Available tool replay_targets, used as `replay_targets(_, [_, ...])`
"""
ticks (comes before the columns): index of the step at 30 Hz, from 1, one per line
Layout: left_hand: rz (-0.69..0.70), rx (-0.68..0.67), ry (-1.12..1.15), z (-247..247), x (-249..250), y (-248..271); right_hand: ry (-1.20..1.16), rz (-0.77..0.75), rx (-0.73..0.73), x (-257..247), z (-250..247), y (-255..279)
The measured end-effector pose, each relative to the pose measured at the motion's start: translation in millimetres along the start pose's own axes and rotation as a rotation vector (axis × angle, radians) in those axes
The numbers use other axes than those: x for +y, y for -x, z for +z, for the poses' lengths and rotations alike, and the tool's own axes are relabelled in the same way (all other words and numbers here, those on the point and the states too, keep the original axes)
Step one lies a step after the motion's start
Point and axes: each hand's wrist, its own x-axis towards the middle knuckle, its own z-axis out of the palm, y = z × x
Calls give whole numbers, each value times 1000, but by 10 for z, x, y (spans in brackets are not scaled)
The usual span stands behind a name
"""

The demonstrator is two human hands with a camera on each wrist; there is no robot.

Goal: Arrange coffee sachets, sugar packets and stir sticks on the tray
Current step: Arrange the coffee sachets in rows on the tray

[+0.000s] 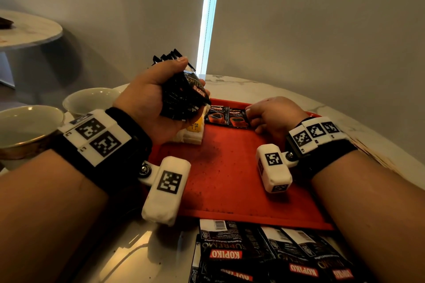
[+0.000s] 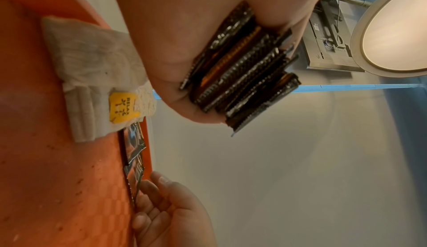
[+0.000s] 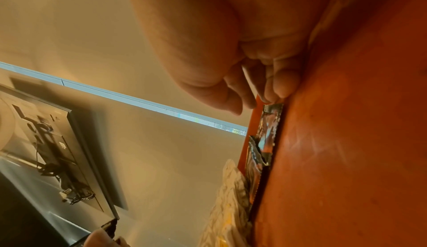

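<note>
My left hand is raised over the far left corner of the red tray and grips a bundle of black Kopiko coffee sachets; the left wrist view shows their crimped ends fanned in my palm. Two coffee sachets lie side by side along the tray's far rim, the left one and the right one. The curled fingers of my right hand pinch the right sachet's right edge. A stack of white paper packets with a yellow RELAX tag sits in the far left corner.
Several more black sachets lie on the marble table in front of the tray. Two pale bowls stand left of the tray. A round side table is further left. Dark specks dot the tray floor.
</note>
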Motion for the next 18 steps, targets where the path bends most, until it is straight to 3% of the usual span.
replay_targets(9, [9, 10, 2, 20, -7, 12, -39, 5, -14, -31, -1, 43])
replay_targets(13, [18, 7, 3, 18, -9, 11, -74, -99, -15, -86, -4, 100])
replay_targets(18, [16, 11, -5, 13, -5, 8, 165, -207, -119, -194, 34, 304])
